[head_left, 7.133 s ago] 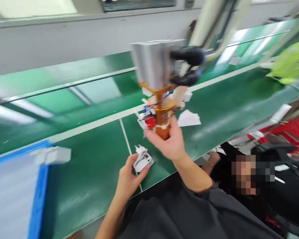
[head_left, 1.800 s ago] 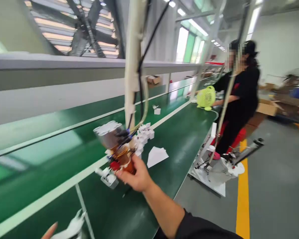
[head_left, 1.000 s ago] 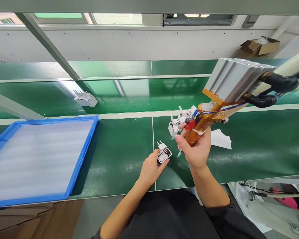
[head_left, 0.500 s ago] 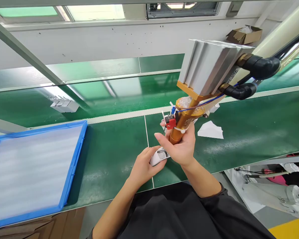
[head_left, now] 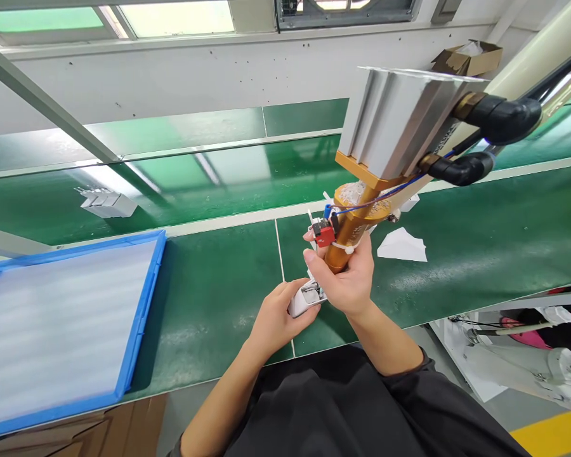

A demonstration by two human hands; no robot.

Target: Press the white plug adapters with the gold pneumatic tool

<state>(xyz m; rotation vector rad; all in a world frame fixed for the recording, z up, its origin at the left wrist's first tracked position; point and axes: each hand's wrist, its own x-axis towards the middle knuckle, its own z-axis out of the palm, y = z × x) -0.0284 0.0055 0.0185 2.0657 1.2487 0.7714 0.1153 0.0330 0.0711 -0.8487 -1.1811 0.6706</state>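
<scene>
My left hand [head_left: 279,322] is closed around the near end of a small white plastic housing [head_left: 301,302], whose open side shows dark parts inside. My right hand [head_left: 349,279] wraps round the lower gold barrel of a pneumatic screwdriver [head_left: 343,246], thumb towards the left. A red switch [head_left: 323,235] with blue and brown wires is strapped to the barrel. Above the gold part sits the tool's big silver cylinder block [head_left: 394,120]. The barrel's lower end is over the housing's far end; my right hand hides where they meet.
A blue-rimmed tray [head_left: 140,324] with a white liner stands on the left of the green bench [head_left: 219,298]. Torn white paper [head_left: 402,245] lies right of the tool. White boxy parts [head_left: 108,203] sit at the back left. Black hose fittings [head_left: 509,120] stick out rightward.
My right thumb has shifted slightly right and down on the barrel. Both hands keep their grip, and the view has moved a little.
</scene>
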